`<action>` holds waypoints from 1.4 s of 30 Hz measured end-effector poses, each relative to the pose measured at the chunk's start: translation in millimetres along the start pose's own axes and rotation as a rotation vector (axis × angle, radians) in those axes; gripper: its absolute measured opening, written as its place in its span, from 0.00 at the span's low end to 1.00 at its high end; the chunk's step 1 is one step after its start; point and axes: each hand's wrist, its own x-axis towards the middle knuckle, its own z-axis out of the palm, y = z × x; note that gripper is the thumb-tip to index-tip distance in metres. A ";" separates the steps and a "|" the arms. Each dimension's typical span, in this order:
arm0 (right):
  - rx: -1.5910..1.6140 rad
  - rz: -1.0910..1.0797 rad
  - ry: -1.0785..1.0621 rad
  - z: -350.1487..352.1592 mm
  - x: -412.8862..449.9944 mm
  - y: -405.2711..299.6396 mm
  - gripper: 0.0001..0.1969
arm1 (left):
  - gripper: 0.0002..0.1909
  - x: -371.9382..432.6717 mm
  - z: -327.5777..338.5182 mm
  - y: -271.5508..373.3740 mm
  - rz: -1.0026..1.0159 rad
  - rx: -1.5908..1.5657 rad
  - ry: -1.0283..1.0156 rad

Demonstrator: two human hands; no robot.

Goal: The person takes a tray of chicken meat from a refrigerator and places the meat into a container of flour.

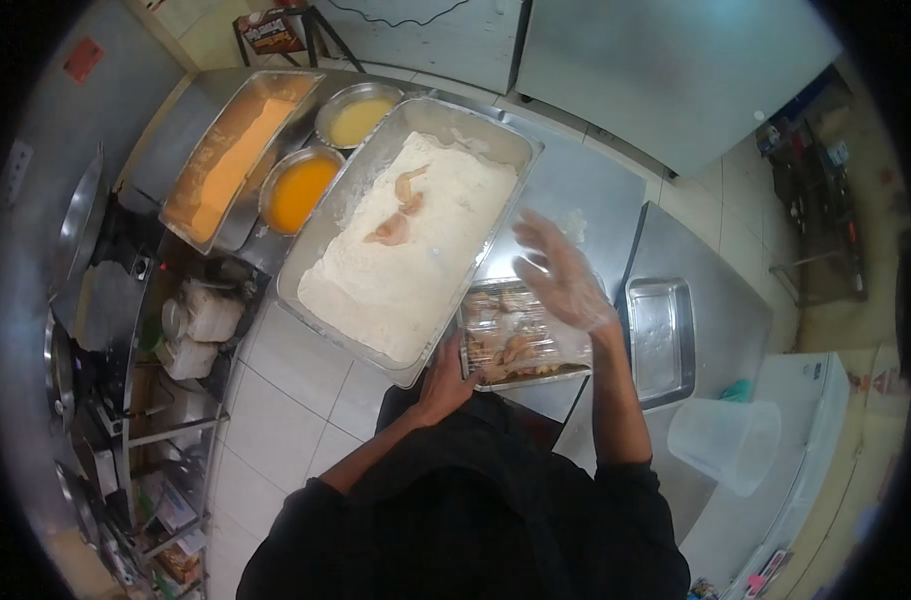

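A large metal pan (pixel 292 281) of white flour (pixel 433 247) lies before me, with a few pieces of raw meat (pixel 391 229) on the flour. My left hand (pixel 449 380) rests against the left edge of a smaller metal tray (pixel 534 381), its fingers partly hidden. Plastic wrap partly covers that tray, with pieces of raw meat (pixel 517 349) inside. Above the tray's right part, my right hand (pixel 556 270) wears a clear plastic glove; its fingers are apart and hold nothing.
Left of the flour pan stand a bowl of orange liquid (pixel 299 196), a bowl of pale yellow liquid (pixel 359 121) and a long pan of orange powder (pixel 234 169). On the right are a metal tray (pixel 659 341) and a translucent plastic tub (pixel 725 442).
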 end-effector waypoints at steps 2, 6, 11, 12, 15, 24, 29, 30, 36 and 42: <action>0.144 0.028 -0.031 -7.5 -25.1 40.5 0.25 | 0.37 4.2 -13.9 22.4 0.028 -0.009 -0.057; 0.171 0.360 -0.140 -3.4 -88.6 58.5 0.16 | 0.29 8.1 3.2 24.8 0.332 0.166 -0.186; -0.049 0.244 -0.332 37.9 -152.8 123.2 0.14 | 0.18 16.5 35.9 8.1 0.479 0.202 -0.215; -0.241 0.116 -0.313 47.0 -160.3 132.6 0.13 | 0.14 18.5 41.3 3.9 0.473 0.199 -0.244; -0.266 0.002 -0.121 64.2 -169.2 149.4 0.13 | 0.06 23.2 38.6 15.4 0.423 0.149 -0.276; -0.446 -0.081 0.028 90.2 -161.9 180.2 0.21 | 0.04 1.4 23.4 42.1 0.319 -0.105 -0.173; -0.655 0.224 -0.010 88.0 -123.5 184.9 0.26 | 0.04 -4.9 27.8 44.7 0.283 -0.105 -0.179; -0.653 0.221 -0.012 91.2 -122.5 195.3 0.26 | 0.04 -5.9 29.5 44.1 0.282 -0.103 -0.176; -0.523 0.074 -0.045 92.0 -138.1 225.3 0.25 | 0.05 -5.2 22.2 34.5 0.267 -0.025 -0.170; -0.245 0.215 0.215 98.1 -146.1 217.5 0.25 | 0.06 -7.5 18.0 29.3 0.276 0.163 -0.139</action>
